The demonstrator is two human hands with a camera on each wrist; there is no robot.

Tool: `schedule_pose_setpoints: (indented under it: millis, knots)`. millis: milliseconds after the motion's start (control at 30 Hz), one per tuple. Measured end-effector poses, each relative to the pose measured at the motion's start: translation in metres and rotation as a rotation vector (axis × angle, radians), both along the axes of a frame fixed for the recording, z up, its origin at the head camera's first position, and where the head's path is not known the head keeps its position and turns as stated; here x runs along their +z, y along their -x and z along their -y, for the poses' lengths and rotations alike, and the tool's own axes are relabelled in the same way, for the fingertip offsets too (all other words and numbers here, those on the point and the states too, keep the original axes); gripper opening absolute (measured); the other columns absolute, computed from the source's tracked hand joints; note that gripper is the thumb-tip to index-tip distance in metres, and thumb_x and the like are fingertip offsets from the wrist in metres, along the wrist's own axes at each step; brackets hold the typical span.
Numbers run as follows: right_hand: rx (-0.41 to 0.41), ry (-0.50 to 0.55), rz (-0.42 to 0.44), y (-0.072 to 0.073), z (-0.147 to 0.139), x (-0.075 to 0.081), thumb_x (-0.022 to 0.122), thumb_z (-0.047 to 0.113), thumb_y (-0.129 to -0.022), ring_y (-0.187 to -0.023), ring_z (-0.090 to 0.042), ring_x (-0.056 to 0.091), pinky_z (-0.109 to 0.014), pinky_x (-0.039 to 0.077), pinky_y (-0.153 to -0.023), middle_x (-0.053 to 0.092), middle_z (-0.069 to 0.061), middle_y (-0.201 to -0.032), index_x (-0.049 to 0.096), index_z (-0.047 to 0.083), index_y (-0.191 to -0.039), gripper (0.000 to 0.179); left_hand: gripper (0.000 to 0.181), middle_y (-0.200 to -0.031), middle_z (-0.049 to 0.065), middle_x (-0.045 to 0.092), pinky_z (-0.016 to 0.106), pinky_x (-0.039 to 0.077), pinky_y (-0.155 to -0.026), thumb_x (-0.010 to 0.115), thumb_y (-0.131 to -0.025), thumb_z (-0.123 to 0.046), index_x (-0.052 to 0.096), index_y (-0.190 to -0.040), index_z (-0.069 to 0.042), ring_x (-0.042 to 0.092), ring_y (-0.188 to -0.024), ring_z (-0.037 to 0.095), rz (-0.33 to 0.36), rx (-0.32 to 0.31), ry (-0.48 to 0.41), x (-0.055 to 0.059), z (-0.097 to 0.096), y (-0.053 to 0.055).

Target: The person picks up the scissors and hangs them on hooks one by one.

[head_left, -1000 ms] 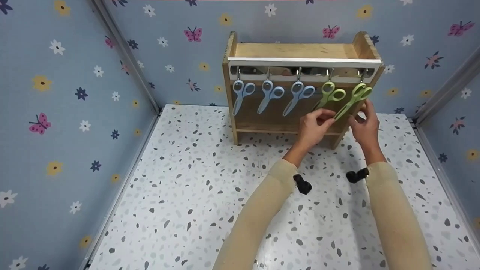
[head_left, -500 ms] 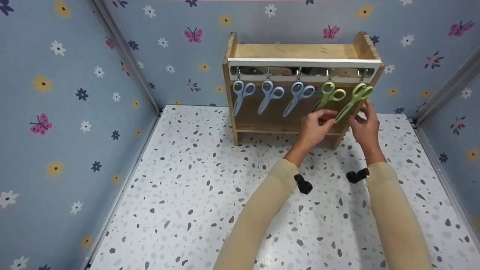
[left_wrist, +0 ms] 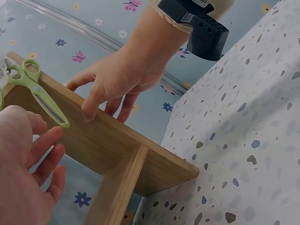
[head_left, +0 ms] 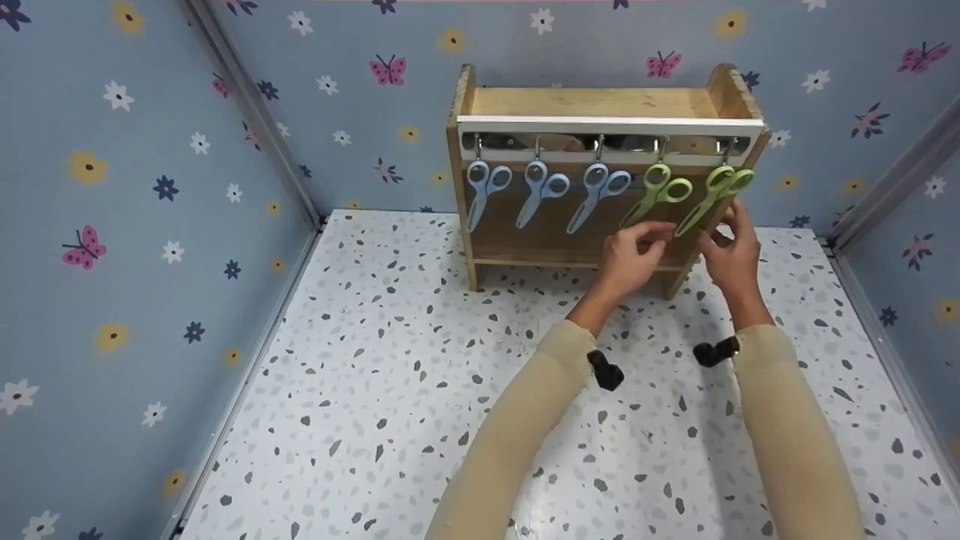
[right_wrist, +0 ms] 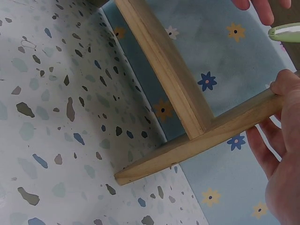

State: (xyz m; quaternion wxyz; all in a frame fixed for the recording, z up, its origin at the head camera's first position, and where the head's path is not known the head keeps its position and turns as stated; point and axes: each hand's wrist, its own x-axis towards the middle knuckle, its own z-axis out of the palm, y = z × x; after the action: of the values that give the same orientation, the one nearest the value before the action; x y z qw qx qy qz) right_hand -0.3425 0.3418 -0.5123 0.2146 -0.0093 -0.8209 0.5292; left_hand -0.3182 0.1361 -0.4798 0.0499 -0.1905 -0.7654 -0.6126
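A pair of green scissors [head_left: 709,199] hangs by one handle loop from the rightmost hook, its blades slanting down to the left. The left hand [head_left: 628,255] is just below and left of the blade tip; its fingers are loosely bent, and a small gap parts them from the scissors [left_wrist: 44,101] in the left wrist view. With thumb on one side and fingers on the other, the right hand [head_left: 731,251] grips the right side panel [right_wrist: 234,110] of the wooden rack. Another pair of green scissors [head_left: 658,187] hangs one hook over, its tip near the left hand.
Three blue scissors [head_left: 486,191] hang on the hooks further left. The wooden rack [head_left: 592,101] carries a white-framed hook rail [head_left: 495,154] and stands on a speckled tabletop [head_left: 375,360]. Flower-patterned panels [head_left: 142,262] enclose the back and sides.
The left fingers have let go of the rightmost green scissors' tip. Those scissors have swung slightly right, the tip coming away from the fingers. The right hand stays on the rack's side panel.
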Motion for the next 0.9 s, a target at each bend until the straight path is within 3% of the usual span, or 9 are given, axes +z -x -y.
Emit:
schedule_pose_setpoints:
  millis: [167, 333, 500, 633, 733, 900]
  knots:
    - [0.011, 0.030, 0.002, -0.001, -0.001, 0.001, 0.062, 0.002, -0.106, -0.142, -0.013, 0.060, -0.046, 0.051, -0.129, 0.059, 0.016, -0.132, 0.048, 0.023, -0.170, 0.069, 0.028, -0.128, 0.010, 0.086, 0.010, 0.055, -0.094, 0.068, -0.109, -0.003, 0.081, -0.134, -0.007, 0.080, -0.117, 0.016, -0.003, -0.008, 0.007, -0.001, 0.002, 0.000]
    - [0.005, 0.039, 0.031, 0.000, -0.001, 0.001, 0.062, 0.001, -0.105, -0.151, -0.028, 0.062, -0.045, 0.051, -0.129, 0.062, 0.004, -0.136, 0.047, 0.023, -0.170, 0.070, 0.027, -0.128, 0.012, 0.085, 0.010, 0.053, -0.096, 0.067, -0.109, -0.001, 0.080, -0.133, -0.004, 0.079, -0.120, 0.021, -0.027, -0.008, 0.013, -0.002, 0.005, 0.000]
    - [0.014, 0.047, 0.055, 0.002, -0.001, 0.000, 0.061, 0.002, -0.107, -0.157, -0.033, 0.059, -0.047, 0.050, -0.130, 0.061, -0.008, -0.146, 0.044, 0.026, -0.172, 0.071, 0.027, -0.128, 0.013, 0.085, 0.010, 0.053, -0.097, 0.067, -0.109, -0.001, 0.080, -0.133, -0.003, 0.079, -0.121, 0.024, -0.038, -0.004, 0.011, -0.004, 0.009, 0.000]
    - [0.027, 0.052, 0.046, 0.000, -0.001, 0.001, 0.062, 0.003, -0.106, -0.155, -0.038, 0.061, -0.048, 0.052, -0.128, 0.062, 0.000, -0.140, 0.045, 0.028, -0.172, 0.072, 0.027, -0.129, 0.013, 0.085, 0.010, 0.053, -0.097, 0.067, -0.109, -0.002, 0.080, -0.132, -0.003, 0.079, -0.122, 0.024, -0.034, -0.004, 0.013, -0.005, 0.011, 0.000]
    - [0.032, 0.056, 0.038, 0.000, -0.001, 0.002, 0.062, 0.002, -0.106, -0.152, -0.035, 0.063, -0.046, 0.053, -0.126, 0.060, 0.014, -0.130, 0.047, 0.025, -0.171, 0.070, 0.027, -0.129, 0.013, 0.085, 0.011, 0.054, -0.097, 0.067, -0.109, -0.001, 0.080, -0.132, -0.003, 0.079, -0.121, 0.023, -0.027, -0.004, 0.011, -0.005, 0.013, -0.001]
    - [0.001, 0.040, 0.048, 0.000, 0.001, 0.004, 0.060, 0.001, -0.106, -0.140, -0.012, 0.061, -0.044, 0.051, -0.128, 0.057, 0.024, -0.124, 0.047, 0.022, -0.170, 0.069, 0.027, -0.129, 0.012, 0.085, 0.019, 0.060, -0.100, 0.067, -0.109, -0.002, 0.080, -0.132, -0.004, 0.080, -0.119, 0.021, -0.024, -0.007, 0.016, -0.005, 0.014, -0.002]
